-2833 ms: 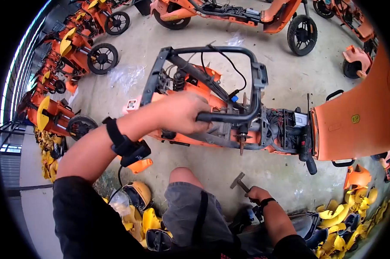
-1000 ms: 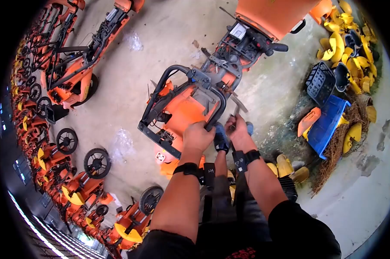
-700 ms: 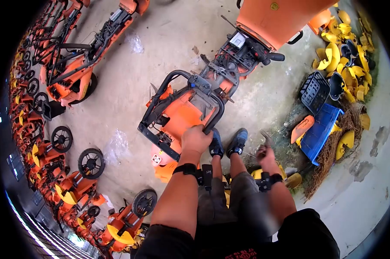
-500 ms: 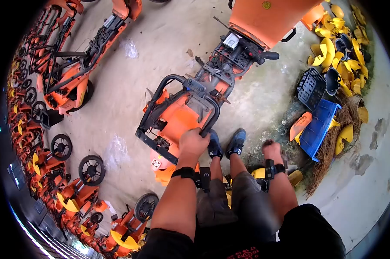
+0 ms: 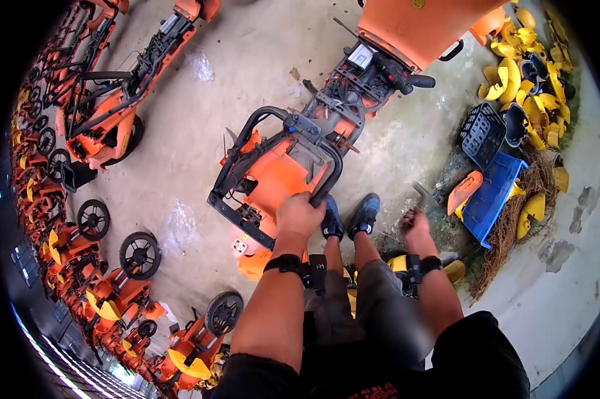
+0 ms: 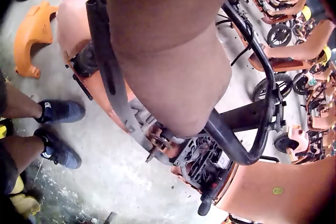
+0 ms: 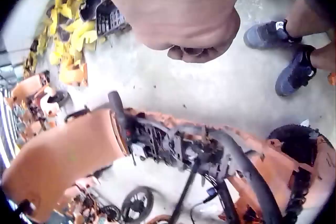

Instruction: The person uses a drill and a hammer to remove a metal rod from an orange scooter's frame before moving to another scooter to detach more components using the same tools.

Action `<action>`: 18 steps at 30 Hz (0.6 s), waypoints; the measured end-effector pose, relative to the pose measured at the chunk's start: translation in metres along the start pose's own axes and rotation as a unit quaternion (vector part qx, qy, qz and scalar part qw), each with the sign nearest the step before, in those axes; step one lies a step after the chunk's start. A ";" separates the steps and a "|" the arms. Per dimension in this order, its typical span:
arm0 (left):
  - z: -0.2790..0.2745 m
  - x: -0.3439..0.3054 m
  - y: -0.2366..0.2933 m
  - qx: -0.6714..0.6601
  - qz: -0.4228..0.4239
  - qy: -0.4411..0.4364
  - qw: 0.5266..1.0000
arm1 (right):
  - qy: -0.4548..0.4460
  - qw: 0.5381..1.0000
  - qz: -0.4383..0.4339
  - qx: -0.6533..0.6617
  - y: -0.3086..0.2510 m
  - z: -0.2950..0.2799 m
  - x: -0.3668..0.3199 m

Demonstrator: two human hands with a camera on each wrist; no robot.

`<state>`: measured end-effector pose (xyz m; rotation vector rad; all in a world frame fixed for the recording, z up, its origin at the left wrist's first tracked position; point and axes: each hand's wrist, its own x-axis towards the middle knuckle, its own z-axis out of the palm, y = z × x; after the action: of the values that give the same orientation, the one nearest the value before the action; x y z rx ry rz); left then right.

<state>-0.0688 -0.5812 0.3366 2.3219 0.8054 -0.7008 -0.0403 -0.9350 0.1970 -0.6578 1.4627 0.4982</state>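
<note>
My left hand [image 5: 300, 216] grips the near end of the black tube frame [image 5: 332, 174] at the rear of a stripped orange scooter [image 5: 278, 183]. In the left wrist view the hand [image 6: 176, 85] covers its own grip on the tube [image 6: 231, 142]. Off to the right, past the shoes, my right hand [image 5: 416, 229] holds a hammer [image 5: 423, 193], apart from the scooter. The right wrist view shows that hand [image 7: 184, 24] with curled fingers above the floor; the hammer is hidden there.
Rows of orange scooters [image 5: 117, 292] stand at the left. To the right lie a blue bin [image 5: 493, 199], a black crate [image 5: 483, 135] and yellow parts [image 5: 510, 78]. Blue shoes [image 5: 365, 214] stand just right of the frame.
The head view has turned since the oldest frame. My right hand came near the tube with the hammer, then moved away to the right. My left hand stays on the tube.
</note>
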 end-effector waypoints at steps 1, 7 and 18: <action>0.001 -0.002 -0.001 0.000 -0.002 -0.005 1.000 | 0.050 0.998 -0.007 0.046 -0.012 -0.015 0.005; 0.001 0.003 0.000 0.016 0.027 -0.003 1.000 | 0.034 0.998 -0.043 0.028 0.031 0.001 0.031; 0.009 0.000 -0.004 -0.019 0.029 0.025 0.999 | -0.100 0.991 0.077 -0.047 0.079 0.019 -0.008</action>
<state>-0.0734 -0.5845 0.3292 2.3263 0.7637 -0.6004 -0.0801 -0.8638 0.1968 -0.5548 1.3105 0.7364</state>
